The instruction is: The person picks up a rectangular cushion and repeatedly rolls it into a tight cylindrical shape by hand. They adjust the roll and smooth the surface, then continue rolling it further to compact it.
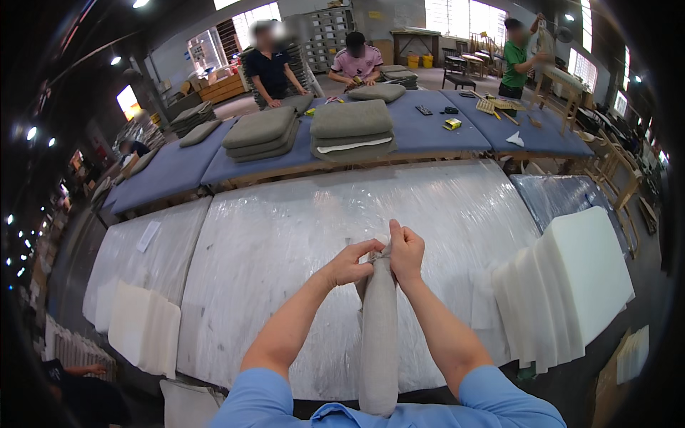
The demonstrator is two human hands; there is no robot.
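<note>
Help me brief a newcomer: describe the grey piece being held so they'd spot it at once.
Find the big plastic-covered surface in mid-picture. Over its middle, a long grey fabric-covered piece runs from the blue shirt to the left hand and right hand at its far end. Unlike the white sheets at right, it is grey, slim and held.

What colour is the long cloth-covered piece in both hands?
The cloth-covered piece is plain pale grey, seen best in the head view.
</note>
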